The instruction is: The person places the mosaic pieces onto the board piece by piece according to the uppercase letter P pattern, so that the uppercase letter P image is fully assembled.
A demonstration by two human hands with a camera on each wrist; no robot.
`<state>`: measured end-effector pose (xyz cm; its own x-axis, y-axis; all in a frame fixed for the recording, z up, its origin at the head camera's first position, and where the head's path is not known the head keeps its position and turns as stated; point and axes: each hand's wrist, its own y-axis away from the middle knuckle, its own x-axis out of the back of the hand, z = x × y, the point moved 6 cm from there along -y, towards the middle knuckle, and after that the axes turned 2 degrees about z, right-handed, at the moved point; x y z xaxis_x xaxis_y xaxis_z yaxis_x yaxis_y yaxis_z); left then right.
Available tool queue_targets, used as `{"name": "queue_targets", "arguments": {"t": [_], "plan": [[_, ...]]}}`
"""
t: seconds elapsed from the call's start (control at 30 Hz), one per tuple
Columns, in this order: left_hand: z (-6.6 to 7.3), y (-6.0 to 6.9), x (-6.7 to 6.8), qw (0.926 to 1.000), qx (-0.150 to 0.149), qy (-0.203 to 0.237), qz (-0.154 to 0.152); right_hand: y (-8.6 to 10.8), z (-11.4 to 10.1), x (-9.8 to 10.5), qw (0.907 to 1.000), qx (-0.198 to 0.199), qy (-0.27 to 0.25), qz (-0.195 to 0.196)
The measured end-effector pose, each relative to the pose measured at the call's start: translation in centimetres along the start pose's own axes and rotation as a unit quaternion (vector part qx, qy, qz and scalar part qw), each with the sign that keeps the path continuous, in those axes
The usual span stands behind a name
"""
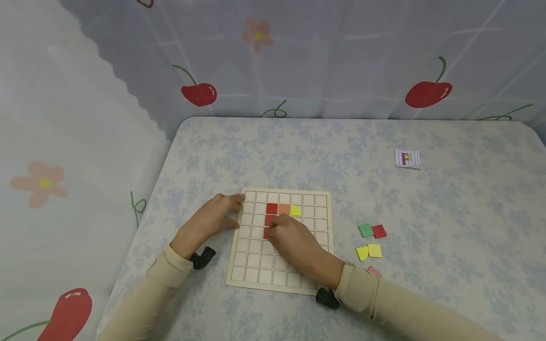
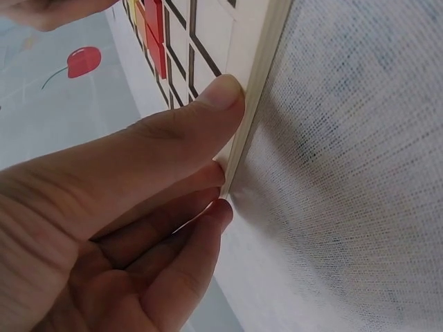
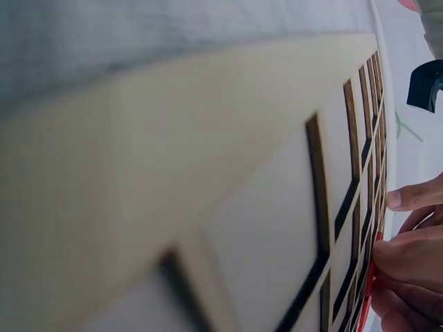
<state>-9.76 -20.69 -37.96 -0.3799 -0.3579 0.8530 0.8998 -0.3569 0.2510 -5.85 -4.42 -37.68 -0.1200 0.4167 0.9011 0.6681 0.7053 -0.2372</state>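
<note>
A pale wooden board [image 1: 279,279] with a recessed grid lies on the cloth. My left hand [image 1: 211,220] touches its left edge, thumb and fingers spread apart along it; in the left wrist view the thumb [image 2: 218,93] rests on the rim. Over the middle of the grid, my right hand [image 1: 294,241] has curled fingers at a red tile [image 1: 266,233] and partly covers it. Above that tile sits another red tile [image 1: 269,219]. Higher up, a red tile [image 1: 271,208], an orange tile [image 1: 283,209] and a yellow tile with a rounded side [image 1: 296,210] form a row.
Right of the board lie a green tile [image 1: 365,230], a red tile [image 1: 379,231], two yellow tiles [image 1: 375,251] and a pinkish tile [image 1: 374,271] near the right sleeve. A small card with a coloured grid [image 1: 407,158] lies farther back. Printed curtains [image 1: 298,57] border the table.
</note>
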Motion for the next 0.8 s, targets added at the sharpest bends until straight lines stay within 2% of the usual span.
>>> {"name": "queue_targets", "arguments": {"t": [0.17, 0.43, 0.63, 0.8], "plan": [[0.0, 0.0, 0.0, 1.0, -0.001, 0.004, -0.001, 0.5, -0.5, 0.0, 0.9994, 0.031, 0.015, 0.003], [0.0, 0.1, -0.1, 1.0, 0.004, 0.002, 0.004, 2.4, -0.9, 0.4, 0.9991, 0.026, -0.029, -0.016], [0.1, 0.1, -0.2, 1.0, 0.001, -0.004, 0.002, 4.7, 0.4, 1.4, 0.9963, -0.007, -0.083, -0.019], [0.1, 0.0, -0.1, 0.9999, 0.005, -0.011, 0.001, 6.9, 2.9, 3.4, 0.9959, -0.047, -0.077, 0.0]]}}
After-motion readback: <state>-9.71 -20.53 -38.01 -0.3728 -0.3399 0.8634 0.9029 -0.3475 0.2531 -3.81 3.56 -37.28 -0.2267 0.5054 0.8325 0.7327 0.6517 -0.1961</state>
